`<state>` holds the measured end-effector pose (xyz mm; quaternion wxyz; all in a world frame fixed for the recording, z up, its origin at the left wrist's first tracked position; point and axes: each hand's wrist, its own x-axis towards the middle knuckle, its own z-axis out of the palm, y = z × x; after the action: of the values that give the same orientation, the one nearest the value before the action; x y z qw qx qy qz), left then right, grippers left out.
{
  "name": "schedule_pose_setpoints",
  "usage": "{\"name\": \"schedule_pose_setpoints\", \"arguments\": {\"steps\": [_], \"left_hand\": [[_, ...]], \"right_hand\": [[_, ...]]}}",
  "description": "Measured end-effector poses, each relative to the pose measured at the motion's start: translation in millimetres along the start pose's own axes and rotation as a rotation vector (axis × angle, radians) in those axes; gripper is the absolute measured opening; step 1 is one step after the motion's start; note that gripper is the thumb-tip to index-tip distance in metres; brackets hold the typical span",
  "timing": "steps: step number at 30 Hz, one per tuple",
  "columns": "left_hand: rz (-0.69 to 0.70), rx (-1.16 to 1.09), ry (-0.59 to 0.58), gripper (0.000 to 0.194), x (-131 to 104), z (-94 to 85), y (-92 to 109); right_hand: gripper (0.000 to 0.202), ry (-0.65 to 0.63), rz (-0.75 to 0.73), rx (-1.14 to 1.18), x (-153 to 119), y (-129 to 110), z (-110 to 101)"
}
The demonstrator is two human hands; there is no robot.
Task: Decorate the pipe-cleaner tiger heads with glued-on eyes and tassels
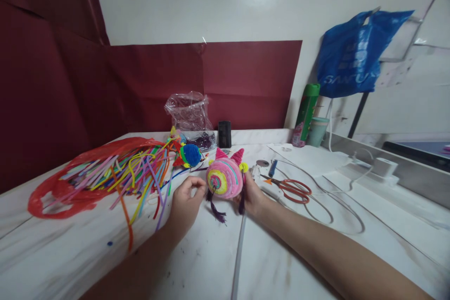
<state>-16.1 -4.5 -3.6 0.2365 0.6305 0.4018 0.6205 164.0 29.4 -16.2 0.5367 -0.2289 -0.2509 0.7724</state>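
Note:
A round pink, yellow and blue pipe-cleaner ornament (230,179) with two pointed pink ears, yellow side bits and dark purple tassels is held above the table. My right hand (252,194) grips it from the right and behind; some of those fingers are hidden by it. My left hand (186,202) is at its left side, thumb and index finger pinched together close to its spiral end. What the pinch holds, if anything, I cannot make out. Behind and left lies a smaller blue, green and red pipe-cleaner piece (190,155).
Loose pipe cleaners (133,173) lie on a red plastic bag (38,201) at left. Orange-handled scissors (293,191), a white cable (355,218) and a blue stick (273,168) are at right. Behind stand a clear bag (188,112), black box (224,134) and green spray can (307,112).

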Motion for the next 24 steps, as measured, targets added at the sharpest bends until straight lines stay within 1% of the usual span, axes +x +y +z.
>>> {"name": "schedule_pose_setpoints", "arguments": {"steps": [6, 10, 14, 18, 24], "left_hand": [[0.066, 0.044, -0.025, 0.005, 0, -4.5, 3], [0.053, 0.077, -0.020, 0.006, 0, -4.5, 2], [0.025, 0.065, 0.005, 0.006, 0, -6.6, 0], [0.002, 0.104, 0.026, 0.008, 0, -9.9, 0], [-0.025, 0.137, -0.001, 0.010, 1, -9.7, 7]], "right_hand": [[0.051, 0.017, -0.003, -0.018, -1, 0, 0], [0.050, 0.030, -0.013, -0.002, 0, 0, -2], [0.049, 0.022, -0.006, 0.008, 2, 0, -7], [0.050, -0.012, 0.005, -0.012, 3, 0, -11], [0.064, -0.095, 0.016, -0.032, -2, -3, -7]]}}
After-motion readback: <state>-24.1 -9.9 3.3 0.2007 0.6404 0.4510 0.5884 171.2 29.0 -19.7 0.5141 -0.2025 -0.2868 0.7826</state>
